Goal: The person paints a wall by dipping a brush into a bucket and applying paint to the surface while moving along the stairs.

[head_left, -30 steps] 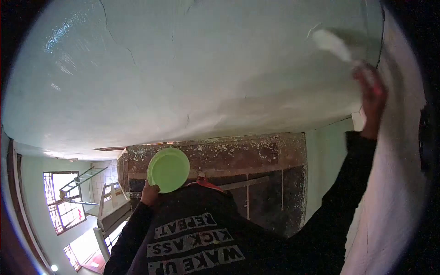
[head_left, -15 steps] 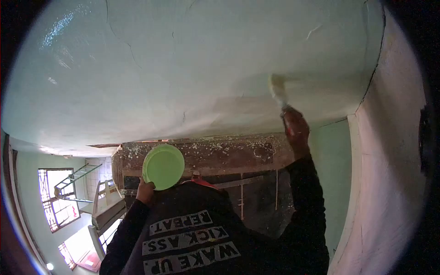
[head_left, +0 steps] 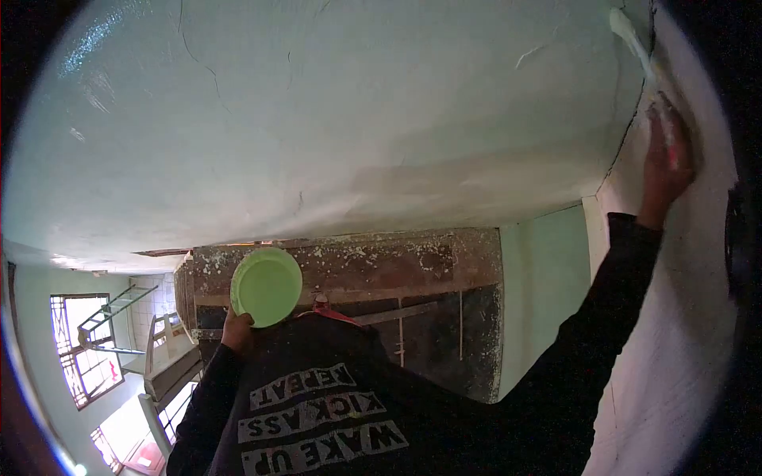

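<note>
My right hand (head_left: 669, 155) is raised at the upper right, wrapped round the handle of a paintbrush (head_left: 631, 40). The brush's pale head is against or very near the greenish-white surface (head_left: 357, 95), beside the dark crack where it meets the pinkish wall (head_left: 683, 262). My left hand (head_left: 237, 331) grips the lower left rim of a round, light green plastic dish (head_left: 267, 287), its face towards me. I cannot make out any paint in it. A black shirt with printed lettering (head_left: 317, 412) covers my body and both arms.
A brown, paint-spattered panel (head_left: 381, 266) lies beyond the dish, with dark boards below it. At the lower left are a green metal ladder (head_left: 119, 313), a wooden frame (head_left: 171, 373) and a barred window (head_left: 87, 349). Several fine cracks run across the pale surface.
My right hand has moved up and to the right with the paintbrush, from the middle of the pale surface to its right edge. The green dish stays in my left hand, shifted slightly left in view.
</note>
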{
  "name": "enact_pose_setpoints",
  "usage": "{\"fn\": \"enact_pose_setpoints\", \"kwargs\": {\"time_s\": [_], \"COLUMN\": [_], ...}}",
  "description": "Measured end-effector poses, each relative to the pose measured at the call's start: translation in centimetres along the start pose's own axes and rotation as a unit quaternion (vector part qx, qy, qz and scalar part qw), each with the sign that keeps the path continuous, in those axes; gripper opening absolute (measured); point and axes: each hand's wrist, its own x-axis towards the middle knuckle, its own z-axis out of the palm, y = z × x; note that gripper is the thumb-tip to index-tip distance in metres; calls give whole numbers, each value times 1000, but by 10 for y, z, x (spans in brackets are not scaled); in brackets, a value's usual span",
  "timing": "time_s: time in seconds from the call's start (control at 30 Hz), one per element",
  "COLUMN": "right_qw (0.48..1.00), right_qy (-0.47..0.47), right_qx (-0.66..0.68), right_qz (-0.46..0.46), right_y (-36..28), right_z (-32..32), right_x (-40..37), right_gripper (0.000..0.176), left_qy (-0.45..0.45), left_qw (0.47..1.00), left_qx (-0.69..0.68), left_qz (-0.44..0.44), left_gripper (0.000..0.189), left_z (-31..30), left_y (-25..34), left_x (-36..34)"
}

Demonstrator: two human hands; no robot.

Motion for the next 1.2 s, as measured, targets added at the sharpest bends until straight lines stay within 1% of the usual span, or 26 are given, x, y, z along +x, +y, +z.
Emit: {"fn": "enact_pose_setpoints", "kwargs": {"time_s": [0.03,0.07,0.1,0.13,0.17,0.2,0.23,0.3,0.33,0.4,0.43,0.47,0.5,0.53,0.57,0.6,0.63,0.67,0.7,0.73,0.8,0.9,0.93,1.0,1.07,1.2], "right_qw": [999,998,997,974,986,965,909,899,886,883,876,864,884,894,929,945,987,980,998,998,994,994,982,923,893,850], "right_qy": [18,62,64,54,18,-53,-127,-218,-239,-275,-313,-313,-257,-180,-163,-140,-50,20,3,5,109,42,-71,-170,-279,-286], "right_qx": [-33,23,46,208,164,241,335,347,376,367,357,367,367,386,324,290,133,165,12,11,-23,55,170,341,354,421], "right_qz": [-4,-5,-23,71,16,87,212,153,125,104,85,145,134,135,71,54,78,109,56,55,-3,-81,50,50,9,135], "right_y": [-16,-33,-34,-60,-75,-115,-145,-183,-193,-178,-168,-157,-133,-102,-69,-47,-57,-44,-49,-50,-55,-74,-128,-184,-221,-202], "right_z": [11,29,58,88,110,111,124,113,109,110,111,100,91,89,73,53,24,19,-4,-2,6,72,75,83,78,77], "right_x": [-15,-38,-77,-119,-169,-195,-233,-255,-255,-244,-235,-202,-174,-151,-113,-73,-34,-13,15,17,20,-67,-90,-144,-166,-139], "right_gripper": [26,26,27,27,30,29,25,21,20,20,21,20,21,22,24,25,24,23,24,24,24,29,38,43,35,20], "left_qy": [1,-44,-85,-82,-101,-118,-114,-10,-9,-15,-17,1,19,17,17,17,17,1,-16,-15,-22,3,8,-2,0,35], "left_qw": [1000,964,857,859,832,804,807,975,975,880,880,962,998,998,938,795,795,798,801,801,959,977,978,959,957,982], "left_qx": [-1,256,496,494,536,576,574,221,221,459,459,265,58,59,327,566,565,562,558,557,282,213,209,254,252,139], "left_qz": [0,58,110,107,95,83,80,30,31,122,122,61,-2,-1,114,220,221,219,216,217,26,2,2,127,145,122], "left_gripper": [57,50,43,43,32,21,21,7,7,15,15,15,16,16,15,15,15,14,14,14,34,46,46,53,52,50], "left_z": [-8,-22,-30,-28,-23,-19,-19,-18,-17,-10,-9,-9,-9,-11,-14,-16,-16,-16,-17,-22,-30,-14,-18,-26,-23,-11], "left_y": [-11,-28,-37,-28,-9,2,-4,-16,-12,3,0,-6,-12,-15,-17,-19,-20,-20,-21,-34,-58,-5,-17,-55,-47,-28], "left_x": [5,12,13,8,3,-1,-3,-3,-5,-12,-11,-9,-6,-6,-6,-5,-4,-3,-2,3,11,-7,-5,1,-6,-6]}}
